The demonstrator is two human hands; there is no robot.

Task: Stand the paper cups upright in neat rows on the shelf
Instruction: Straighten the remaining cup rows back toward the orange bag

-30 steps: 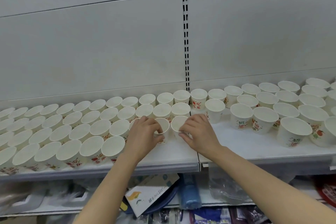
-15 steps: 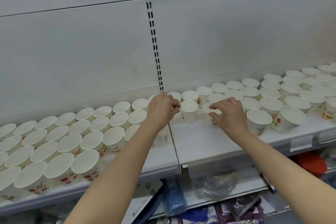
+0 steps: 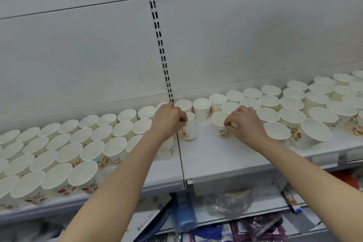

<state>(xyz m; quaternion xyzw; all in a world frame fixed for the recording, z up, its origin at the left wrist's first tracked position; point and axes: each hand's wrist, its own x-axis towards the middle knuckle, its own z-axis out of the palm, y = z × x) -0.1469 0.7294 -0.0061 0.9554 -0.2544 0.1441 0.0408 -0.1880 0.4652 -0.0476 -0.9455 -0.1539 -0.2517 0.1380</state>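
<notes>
Several white paper cups with red and orange prints stand upright in rows along the white shelf [image 3: 212, 155]. My left hand [image 3: 169, 120] grips the rim of one cup [image 3: 189, 130] near the shelf joint. My right hand [image 3: 244, 124] pinches the rim of another cup [image 3: 221, 124] just to the right. Between them the shelf's front half is bare. Dense rows of cups [image 3: 64, 155] fill the left section, and looser rows of cups [image 3: 294, 108] fill the right section.
A slotted upright rail [image 3: 159, 33] runs down the grey back panel. Below the shelf lie a blue roll [image 3: 184, 214], a crumpled clear bag [image 3: 229, 202], a printed box [image 3: 149, 220] and packaged goods. A red object [image 3: 345, 179] sits at lower right.
Both hands left the front cups and reached further back and right along the shelf. Each now holds a different cup near the joint. The view shifted to the right.
</notes>
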